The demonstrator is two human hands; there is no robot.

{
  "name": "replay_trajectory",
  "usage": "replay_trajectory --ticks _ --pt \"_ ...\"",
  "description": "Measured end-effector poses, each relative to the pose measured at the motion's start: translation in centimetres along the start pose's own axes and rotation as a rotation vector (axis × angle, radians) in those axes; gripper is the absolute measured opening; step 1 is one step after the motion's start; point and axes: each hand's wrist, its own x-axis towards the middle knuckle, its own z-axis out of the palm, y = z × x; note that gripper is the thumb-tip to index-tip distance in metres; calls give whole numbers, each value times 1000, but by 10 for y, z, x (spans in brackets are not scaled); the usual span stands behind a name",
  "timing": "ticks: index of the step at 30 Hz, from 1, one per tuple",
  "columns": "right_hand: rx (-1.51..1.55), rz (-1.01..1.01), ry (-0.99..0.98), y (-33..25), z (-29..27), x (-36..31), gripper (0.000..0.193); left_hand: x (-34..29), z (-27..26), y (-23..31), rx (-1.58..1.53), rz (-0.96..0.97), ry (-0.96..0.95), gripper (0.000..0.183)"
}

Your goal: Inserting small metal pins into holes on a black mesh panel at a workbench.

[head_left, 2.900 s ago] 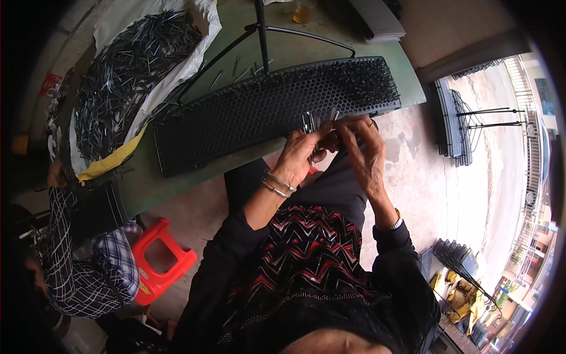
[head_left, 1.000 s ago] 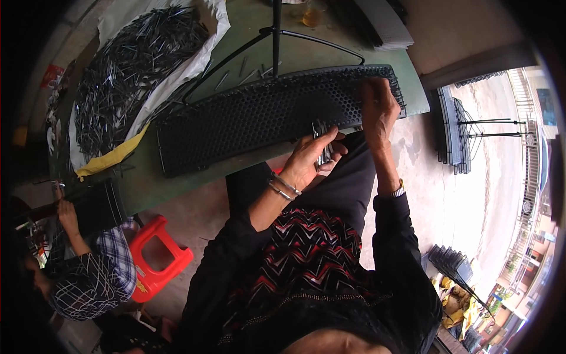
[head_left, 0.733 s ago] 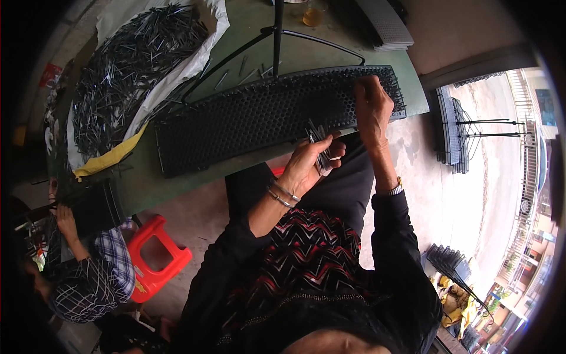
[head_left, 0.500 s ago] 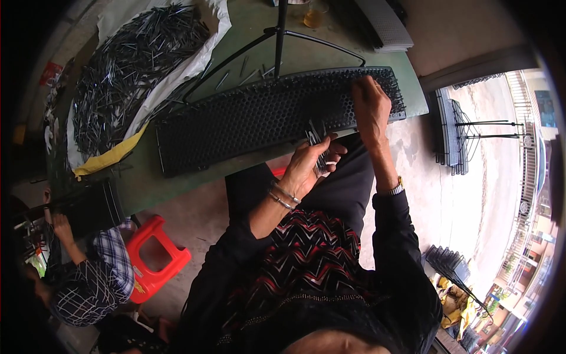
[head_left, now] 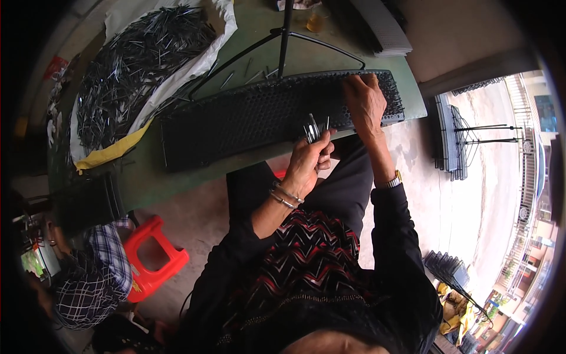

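A long black perforated panel (head_left: 230,121) lies across the table before me, its rows of round holes facing up. Short thin pins (head_left: 390,97) stand up at its right end. Below its near edge my left hand (head_left: 308,162) is closed around a bundle of slim, shiny pins (head_left: 312,130), whose tips poke up past the thumb. My right hand (head_left: 367,112) is over the right part of the panel, fingertips pinched down against the holes near the far edge. Whatever those fingers pinch is hidden.
A white sack (head_left: 227,22) heaped with loose dark pins (head_left: 141,74) lies left on the green table (head_left: 253,50). A black metal stand (head_left: 284,50) rises behind the panel. Grey panels (head_left: 383,29) are stacked far right. A red stool (head_left: 159,283) and a person (head_left: 88,283) are at left.
My right hand has shifted slightly left along the panel's far rows. The left hand's fingers have curled tighter, turning the bundle more upright. The person's hand at left is no longer visible.
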Motion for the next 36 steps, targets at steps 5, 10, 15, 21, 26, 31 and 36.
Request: replay_trajectory --ticks 5,10,15,21,26,31,36 --pt "-69 -122 103 7 5 -7 13 -8 6 3 75 40 32 22" --pt "-187 -51 79 5 -2 -8 13 -8 8 3 115 81 33 20" --pt "-194 -129 92 3 -7 -12 20 -9 13 1 170 112 36 21" --pt "581 32 -466 -2 -48 -29 23 -6 8 -1 168 125 18 13" --pt "873 315 -804 -10 -73 -38 17 -9 13 -5 245 115 31 15" --pt "816 212 -853 -2 -73 -37 15 -10 10 -5 310 77 -76 17" --pt "856 278 -760 -1 -72 -41 18 -10 12 -2 310 77 -36 20"
